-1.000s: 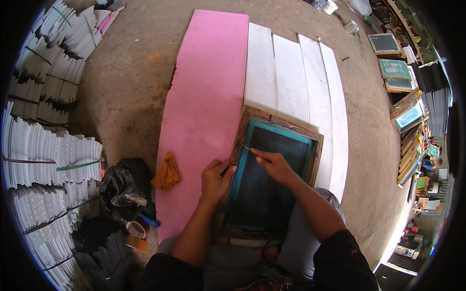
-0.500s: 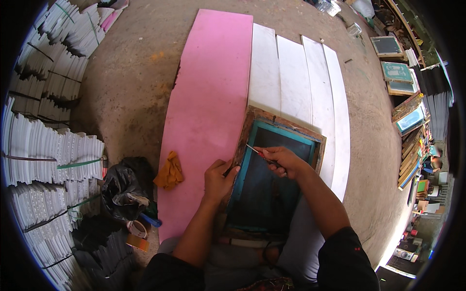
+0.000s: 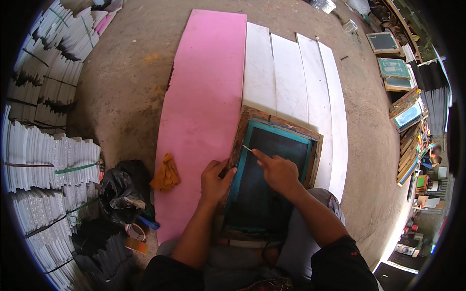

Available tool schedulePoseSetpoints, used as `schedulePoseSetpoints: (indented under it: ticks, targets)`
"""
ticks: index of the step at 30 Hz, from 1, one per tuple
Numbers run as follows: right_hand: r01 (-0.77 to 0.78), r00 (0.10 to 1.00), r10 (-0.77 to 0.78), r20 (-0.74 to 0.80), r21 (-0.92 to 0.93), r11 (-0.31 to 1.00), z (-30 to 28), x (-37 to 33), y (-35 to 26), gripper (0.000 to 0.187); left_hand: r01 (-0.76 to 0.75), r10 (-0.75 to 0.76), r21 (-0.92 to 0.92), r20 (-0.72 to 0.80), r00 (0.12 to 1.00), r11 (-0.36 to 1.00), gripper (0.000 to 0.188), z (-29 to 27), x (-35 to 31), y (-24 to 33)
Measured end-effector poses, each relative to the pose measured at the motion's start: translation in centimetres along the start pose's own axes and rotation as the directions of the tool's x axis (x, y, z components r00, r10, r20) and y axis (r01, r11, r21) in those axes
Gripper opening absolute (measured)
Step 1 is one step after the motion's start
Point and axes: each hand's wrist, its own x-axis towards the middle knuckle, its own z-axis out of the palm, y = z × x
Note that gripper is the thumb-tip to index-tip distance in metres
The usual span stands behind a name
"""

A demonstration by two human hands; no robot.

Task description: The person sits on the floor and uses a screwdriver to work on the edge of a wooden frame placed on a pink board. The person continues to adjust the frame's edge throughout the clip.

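A wooden screen-printing frame (image 3: 318, 155) leans tilted over my lap, its dark mesh (image 3: 262, 194) bordered in teal. My left hand (image 3: 216, 180) is closed round the frame's left side rail, with the thumb at the inner edge. In my right hand (image 3: 280, 173) is a screwdriver (image 3: 247, 147), forefinger stretched along it. Its thin metal shaft points up and left, the tip by the teal border near the upper left corner. The fingers cover the handle; whether the tip touches the frame I cannot tell.
Under the frame lie a pink board (image 3: 204, 97) and several white boards (image 3: 289, 72). An orange-brown cloth (image 3: 166, 174) rests on the pink one. At left are a black plastic bag (image 3: 125, 186), a tape roll (image 3: 135, 232) and tied white stacks (image 3: 48, 155). More frames (image 3: 394, 69) stand along the right.
My right hand has turned over, back upward, and its forefinger now extends along the screwdriver, hiding the red handle. The left hand keeps its hold; the whole view has shifted slightly.
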Motion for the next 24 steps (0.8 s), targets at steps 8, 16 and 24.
schedulePoseSetpoints:
  ticks: [8, 16, 24]
  targets:
    - [-0.007, 0.999, 0.013, 0.031, -0.171, 0.985, 0.2, 0.0, -1.6, 0.044, -0.075, 0.075, 0.004, -0.015, 0.997, 0.997, 0.037, 0.1, -0.1, -0.4]
    - [0.008, 0.995, -0.006, 0.101, -0.023, 1.0, 1.2, 0.3, -0.9, 0.047, -0.078, 0.079, 0.038, -0.017, 0.997, 0.996, 0.036, 0.4, -0.3, -0.7]
    - [0.022, 0.994, -0.027, 0.109, 0.047, 0.999, 0.0, 0.5, -0.1, 0.044, -0.063, 0.063, 0.004, -0.003, 0.998, 0.998, 0.037, 0.1, -0.2, -0.2]
